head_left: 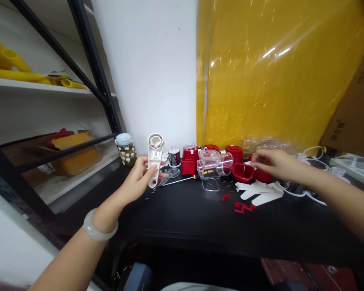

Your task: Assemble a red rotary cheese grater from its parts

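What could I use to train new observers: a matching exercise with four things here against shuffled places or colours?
Things:
1. White part
2. Jar lid
3. Screwdriver
4. Zigzag pieces

Places or colours:
A. Red
B. Held in the left hand
C. Yellow and black at one end
D. Light blue

Right pairs: 1-B, 2-D, 3-C, 4-A

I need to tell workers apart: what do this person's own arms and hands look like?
The left hand and right hand are ungloved, with no sleeves in view. A smooth, pale, rounded bangle circles the left wrist; none shows on the right.
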`<state>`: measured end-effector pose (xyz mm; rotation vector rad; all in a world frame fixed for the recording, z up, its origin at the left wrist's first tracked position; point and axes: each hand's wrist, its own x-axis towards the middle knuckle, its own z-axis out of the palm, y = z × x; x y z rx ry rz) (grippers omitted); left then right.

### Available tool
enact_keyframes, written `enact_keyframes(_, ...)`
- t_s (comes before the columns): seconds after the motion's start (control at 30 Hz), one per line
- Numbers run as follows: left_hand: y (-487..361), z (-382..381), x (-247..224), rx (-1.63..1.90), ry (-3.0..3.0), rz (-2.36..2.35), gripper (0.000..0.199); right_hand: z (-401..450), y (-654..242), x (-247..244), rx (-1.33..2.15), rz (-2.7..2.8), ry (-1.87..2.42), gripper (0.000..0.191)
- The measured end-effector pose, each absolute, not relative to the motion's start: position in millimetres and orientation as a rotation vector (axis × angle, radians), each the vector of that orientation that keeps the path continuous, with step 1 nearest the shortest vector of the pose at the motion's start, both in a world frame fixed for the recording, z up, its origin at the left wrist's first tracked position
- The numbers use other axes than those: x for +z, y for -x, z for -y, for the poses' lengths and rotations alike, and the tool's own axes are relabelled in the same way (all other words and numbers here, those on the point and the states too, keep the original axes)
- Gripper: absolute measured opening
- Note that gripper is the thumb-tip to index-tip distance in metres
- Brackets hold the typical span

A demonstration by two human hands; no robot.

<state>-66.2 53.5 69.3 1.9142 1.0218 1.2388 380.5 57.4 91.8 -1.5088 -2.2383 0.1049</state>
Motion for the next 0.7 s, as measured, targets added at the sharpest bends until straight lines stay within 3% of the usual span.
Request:
enact_keyframes(0.23,24.8,-71.7,58.4,1.095,-1.871,-0.868,0.043,-58.1,-384.3,31.3,0.211,2.471,1.521,0.026)
enact_keyframes(0.47,6.6,-101.0,68.0,1.100,-1.687,-0.884,0.030,-43.8,-353.2,42.4,-0.142,2.572,1.411,0.027)
enact_keyframes(0.7,-13.0,-105.5,64.9,1.140,-1.552,-0.856,0.044,-55.3,-310.7,43.6,-0.326,2.736,1.620,0.020)
